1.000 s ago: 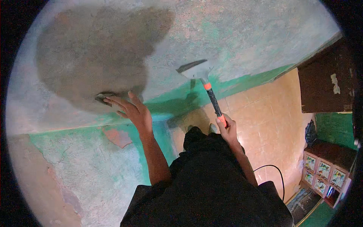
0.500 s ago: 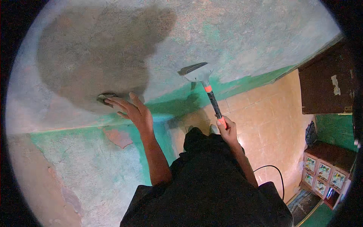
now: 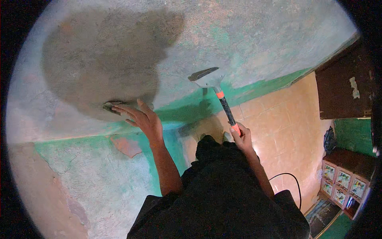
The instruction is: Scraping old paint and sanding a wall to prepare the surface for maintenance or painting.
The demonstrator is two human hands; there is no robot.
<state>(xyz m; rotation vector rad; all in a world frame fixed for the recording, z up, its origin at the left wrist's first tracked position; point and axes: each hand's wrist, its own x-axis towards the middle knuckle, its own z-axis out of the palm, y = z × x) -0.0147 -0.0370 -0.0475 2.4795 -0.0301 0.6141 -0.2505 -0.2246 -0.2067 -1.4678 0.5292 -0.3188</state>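
In my right hand [image 3: 242, 137] is a long-handled scraper, closed round the lower orange end of its black-and-orange handle [image 3: 226, 110]. Its wide grey metal head [image 3: 207, 79] points up at the wall, its dark blade edge at or close to the surface. My left hand [image 3: 145, 119] reaches to the wall with fingers outstretched and spread. Its fingertips rest at a small dark-grey piece [image 3: 107, 106] against the wall, which I cannot make out. The wall [image 3: 254, 44] is worn grey, with green paint along its lower part.
A large dark patch [image 3: 99, 51] covers the wall above my left hand. Orange floor tiles [image 3: 278, 119] lie to the right. Beyond them stand a dark brown piece of furniture [image 3: 338, 95] and a small drawer cabinet [image 3: 342, 179]. A black cable [image 3: 296, 181] curves over the floor.
The whole view has shifted slightly, the wall and both hands drifting a little right and down. Neither hand's hold or pose has visibly changed.
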